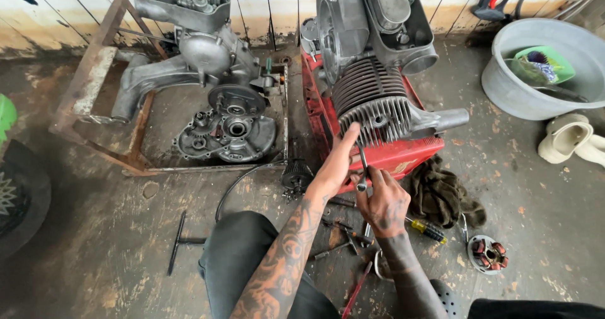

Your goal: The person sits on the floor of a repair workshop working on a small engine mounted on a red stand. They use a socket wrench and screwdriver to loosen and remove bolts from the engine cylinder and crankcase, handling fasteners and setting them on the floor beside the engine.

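wrench (363, 168) shaft stands nearly upright against the finned cylinder (373, 108), its top at the lower fins, its socket end down by the right hand (384, 202). that hand is clamped round the lower end, fingers curled tight. left hand (337, 161) is spread flat, fingertips pressed on the fins just left of the wrench; it grips nothing. the two hands sit close together, nearly touching at the wrench.

cylinder belongs to a grey engine (372, 23) lying on a red stand (384, 152); a short pipe stub juts right of the cylinder. just right of and below the cylinder, a dark rag (441, 193) lies crumpled on the floor. below the rag, a yellow-handled screwdriver (425, 229), and further right a round stator (486, 254) with copper coils. under the hands, below the cylinder, lie loose bits of metal and small tools, too jumbled to tell apart, plus a red-handled tool (357, 289).

left of the cylinder, a small gear cluster (296, 179) and a black cable curving over the floor. further left, a second engine case (217, 98) rests open in a rusty frame (94, 86). a black t-handle tool (178, 241) lies well left and below. far right of the cylinder, a grey basin (542, 67) with a green dish inside, and pale sandals (570, 141) beside it.
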